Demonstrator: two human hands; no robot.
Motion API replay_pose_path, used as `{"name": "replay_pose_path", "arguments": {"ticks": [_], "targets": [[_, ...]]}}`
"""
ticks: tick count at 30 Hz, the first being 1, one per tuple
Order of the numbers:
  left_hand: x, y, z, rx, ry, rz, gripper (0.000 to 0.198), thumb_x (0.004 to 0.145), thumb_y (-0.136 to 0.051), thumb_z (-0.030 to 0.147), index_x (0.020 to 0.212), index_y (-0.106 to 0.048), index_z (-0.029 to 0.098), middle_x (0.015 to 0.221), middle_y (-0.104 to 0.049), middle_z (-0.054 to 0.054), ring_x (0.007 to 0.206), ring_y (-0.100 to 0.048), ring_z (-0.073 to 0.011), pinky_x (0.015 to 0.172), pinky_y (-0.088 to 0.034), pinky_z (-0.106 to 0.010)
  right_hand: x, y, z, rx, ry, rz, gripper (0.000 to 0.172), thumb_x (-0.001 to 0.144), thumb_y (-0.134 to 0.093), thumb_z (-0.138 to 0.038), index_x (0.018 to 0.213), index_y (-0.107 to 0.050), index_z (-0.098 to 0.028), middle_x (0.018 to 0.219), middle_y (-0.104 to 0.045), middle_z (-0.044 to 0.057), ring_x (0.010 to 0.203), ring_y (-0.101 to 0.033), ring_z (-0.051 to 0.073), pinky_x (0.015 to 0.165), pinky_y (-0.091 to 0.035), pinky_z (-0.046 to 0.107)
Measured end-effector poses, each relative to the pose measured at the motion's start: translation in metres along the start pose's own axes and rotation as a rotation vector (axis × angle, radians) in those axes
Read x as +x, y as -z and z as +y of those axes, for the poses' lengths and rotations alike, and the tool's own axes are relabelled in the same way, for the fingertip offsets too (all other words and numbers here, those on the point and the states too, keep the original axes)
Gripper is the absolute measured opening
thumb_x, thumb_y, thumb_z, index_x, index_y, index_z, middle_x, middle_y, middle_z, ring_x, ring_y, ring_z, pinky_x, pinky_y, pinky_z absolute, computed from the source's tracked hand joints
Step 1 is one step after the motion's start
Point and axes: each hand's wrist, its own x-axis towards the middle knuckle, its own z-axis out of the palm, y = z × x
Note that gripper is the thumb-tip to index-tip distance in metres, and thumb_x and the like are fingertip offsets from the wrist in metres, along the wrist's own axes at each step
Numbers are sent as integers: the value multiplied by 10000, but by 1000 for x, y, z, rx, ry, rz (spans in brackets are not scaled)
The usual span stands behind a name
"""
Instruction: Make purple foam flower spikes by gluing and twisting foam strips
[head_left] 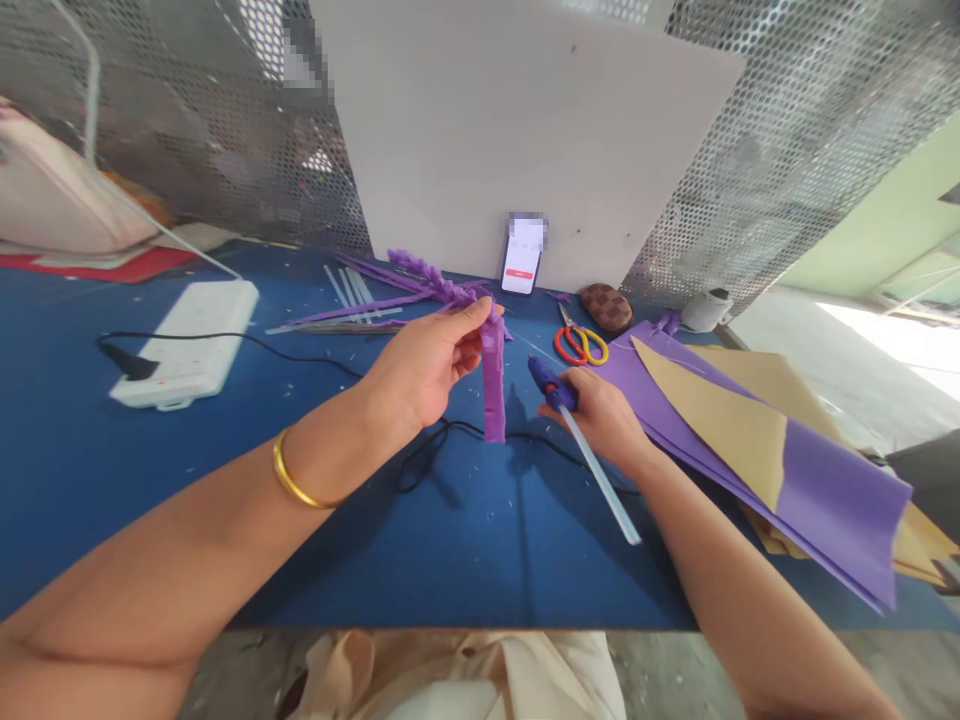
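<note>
A flat, creased purple strip (493, 395) hangs centrally above the blue table (360, 570), pinched in the fingers of the left hand (439, 365). At 3 o'clock, the right hand (606, 418) is wrapped around a blue glue gun (556, 388), a clear glue stick (600, 476) jutting from its back. At 2 lies a checkered pouch (607, 306), contents hidden; at 12, a phone (524, 258) stands against a white board (495, 130); at 9, a power strip (199, 340) holds a black plug (135, 367). Perforated metal (780, 130) rises behind.

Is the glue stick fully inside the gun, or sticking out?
Sticking out: a long, pale length of glue stick extends behind the blue glue gun in the right hand.
</note>
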Motion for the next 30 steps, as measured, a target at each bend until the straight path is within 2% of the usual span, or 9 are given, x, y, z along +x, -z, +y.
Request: {"name": "replay_pose_path", "arguments": {"ticks": [3,7,12,15,18,20,22,25,30], "targets": [[-4,-1,-4,20,32,-93,271,664,-832,429,805,-771,205,820,-689,-22,752,-571,-112,692,-446,-224,9,-4,21,-33,9,-67,255,752,-729,-291,947,-610,-177,886,-636,49,749,-581,198,638,-415,288],[-7,-1,-9,64,65,-209,245,686,-822,405,827,-778,209,861,-696,-29,800,-577,-129,748,-439,-245,14,-8,39,-31,76,-87,333,786,-652,-128,1119,-635,-136,1107,-654,117,961,-617,236,827,-472,342],[-13,-5,-12,139,154,-306,249,720,-796,409,867,-788,208,845,-700,-31,791,-587,-132,810,-436,-279,17,-8,47,-5,128,-111,362,830,-597,-92,1184,-652,-136,1202,-651,145,1112,-601,250,990,-445,403],[-20,-9,-13,177,164,-324,236,722,-794,405,866,-791,217,841,-706,-24,777,-590,-126,830,-440,-283,15,-1,37,67,113,-40,317,867,-577,-158,1169,-673,-141,1236,-637,160,1168,-571,270,1027,-411,459],[-26,-14,-16,231,180,-362,229,711,-801,410,840,-793,220,868,-729,-39,796,-607,-139,837,-447,-289,7,10,14,547,31,60,271,905,-575,-303,1122,-698,-198,1148,-685,93,1065,-611,218,976,-443,419],[-30,-16,-20,257,221,-420,222,706,-806,402,834,-794,221,885,-739,-51,847,-622,-157,851,-448,-293,0,15,-3,972,-32,-58,309,909,-579,-393,1137,-695,-221,1079,-703,60,938,-631,175,868,-489,353],[-32,-18,-24,271,268,-468,203,695,-817,384,815,-791,222,873,-740,-50,866,-626,-162,852,-450,-292,-7,18,-16,1265,-57,-184,321,860,-649,-419,1102,-711,-217,956,-705,37,822,-624,145,792,-496,305],[-33,-17,-31,307,303,-479,179,684,-825,373,778,-787,224,838,-733,-36,827,-618,-149,832,-454,-282,-12,17,-24,1498,-116,-285,248,772,-761,-330,993,-734,-219,888,-691,6,740,-600,101,702,-490,230],[-33,-16,-36,274,320,-506,175,720,-802,368,816,-794,222,854,-744,-44,811,-634,-147,837,-473,-277,-10,16,-23,1636,-116,-270,175,729,-789,-215,889,-722,-188,865,-698,6,658,-590,66,587,-476,170]]}}
